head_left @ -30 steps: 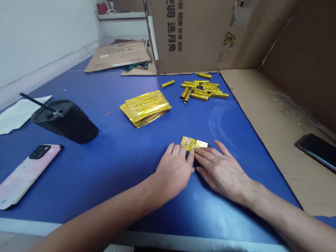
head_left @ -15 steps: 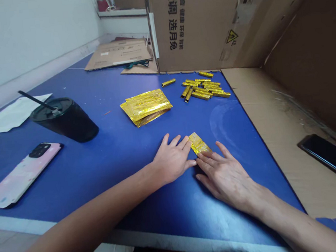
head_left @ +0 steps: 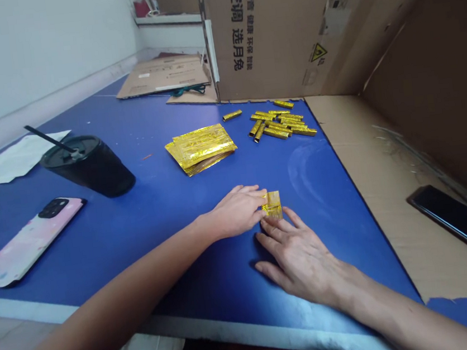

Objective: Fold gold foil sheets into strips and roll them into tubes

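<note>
Think of a clock lying flat on the blue table (head_left: 156, 200), with the small gold sheet (head_left: 274, 204) in its middle and 12 on the side far from the person. From the left, I see a pink and white phone (head_left: 30, 243) at 9 o'clock, well away. A black cup (head_left: 89, 166) is between 9 and 10. A stack of gold sheets (head_left: 202, 145) is between 10 and 11. The left hand (head_left: 237, 211) comes in at 9. Its fingers are close together, with the thumb a bit apart, and they touch the small sheet's left edge. I can't tell if they pinch it. What I see of the small sheet looks a bit longer from 12 to 6, but fingers cover some of it, so its true long way is hard to tell. The right hand (head_left: 297, 255) is near 5 o'clock, fingers spread wide, tips at the sheet's near edge. So neither hand is nearer: the sheet is at 3 o'clock from the left fingers and 12 from the right ones. Little gold rolls (head_left: 276, 125) lie just past 12. A dark phone (head_left: 463, 227) is between 3 and 4.
</note>
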A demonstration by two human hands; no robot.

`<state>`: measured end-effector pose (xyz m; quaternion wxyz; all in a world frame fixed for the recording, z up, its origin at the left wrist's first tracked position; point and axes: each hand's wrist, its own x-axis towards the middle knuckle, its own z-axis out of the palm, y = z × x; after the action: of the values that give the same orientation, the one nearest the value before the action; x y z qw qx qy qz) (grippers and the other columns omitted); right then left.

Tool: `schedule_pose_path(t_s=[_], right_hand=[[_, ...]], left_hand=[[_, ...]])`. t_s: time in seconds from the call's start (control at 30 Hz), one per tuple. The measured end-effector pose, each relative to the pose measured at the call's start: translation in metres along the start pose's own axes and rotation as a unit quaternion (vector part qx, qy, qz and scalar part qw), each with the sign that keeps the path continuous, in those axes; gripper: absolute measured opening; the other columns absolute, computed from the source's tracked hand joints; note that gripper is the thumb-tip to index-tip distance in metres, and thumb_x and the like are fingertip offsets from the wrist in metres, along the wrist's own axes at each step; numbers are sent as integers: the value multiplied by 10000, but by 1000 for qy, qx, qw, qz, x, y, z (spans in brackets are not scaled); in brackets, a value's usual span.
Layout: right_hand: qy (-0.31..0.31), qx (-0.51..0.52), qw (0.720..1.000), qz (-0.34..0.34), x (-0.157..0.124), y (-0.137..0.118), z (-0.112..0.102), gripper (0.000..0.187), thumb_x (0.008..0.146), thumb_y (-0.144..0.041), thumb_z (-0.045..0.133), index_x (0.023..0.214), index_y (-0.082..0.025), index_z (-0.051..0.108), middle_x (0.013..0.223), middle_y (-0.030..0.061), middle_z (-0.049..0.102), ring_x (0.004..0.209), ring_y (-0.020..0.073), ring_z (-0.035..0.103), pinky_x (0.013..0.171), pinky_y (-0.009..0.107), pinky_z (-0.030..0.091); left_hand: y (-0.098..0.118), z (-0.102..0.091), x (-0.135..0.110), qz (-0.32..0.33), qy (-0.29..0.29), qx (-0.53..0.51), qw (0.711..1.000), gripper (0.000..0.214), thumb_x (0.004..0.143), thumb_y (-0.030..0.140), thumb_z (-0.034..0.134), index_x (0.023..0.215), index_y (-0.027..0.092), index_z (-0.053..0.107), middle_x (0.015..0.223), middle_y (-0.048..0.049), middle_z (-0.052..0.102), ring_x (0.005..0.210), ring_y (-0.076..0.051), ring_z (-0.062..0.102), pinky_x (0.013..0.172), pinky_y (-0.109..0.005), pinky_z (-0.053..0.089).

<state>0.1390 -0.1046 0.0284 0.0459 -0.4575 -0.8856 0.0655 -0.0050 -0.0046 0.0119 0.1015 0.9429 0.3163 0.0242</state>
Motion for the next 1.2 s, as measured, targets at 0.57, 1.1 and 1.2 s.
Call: schedule_pose_path(t_s=[0.57,1.1,1.2], right_hand=[[106,50,993,19,7,77,7,286,745,-54,479,957,-186,619,1010,75,608,922,198,519,829,336,419],[123,48,991,-12,13,77,15,198,846,-218,474,884,-203,668,877,74,591,805,183,489,725,318,416],[104,66,992,-23,13,76,13,186,842,-195,477,819,-190,662,806,59,595,764,173,481,696,301,405]], left_hand=[[4,1,3,-14,-17,-9,1000,339,821,176,419,1067,341,584,769,-13,501,742,-159,528,628,-245,354],[14,-10,3,2,-74,-41,996,256,785,357,492,976,222,594,762,-30,540,704,-186,558,626,-272,392],[13,-7,0,11,-80,-32,996,182,799,231,460,928,202,585,774,-36,554,730,-183,566,634,-266,389]])
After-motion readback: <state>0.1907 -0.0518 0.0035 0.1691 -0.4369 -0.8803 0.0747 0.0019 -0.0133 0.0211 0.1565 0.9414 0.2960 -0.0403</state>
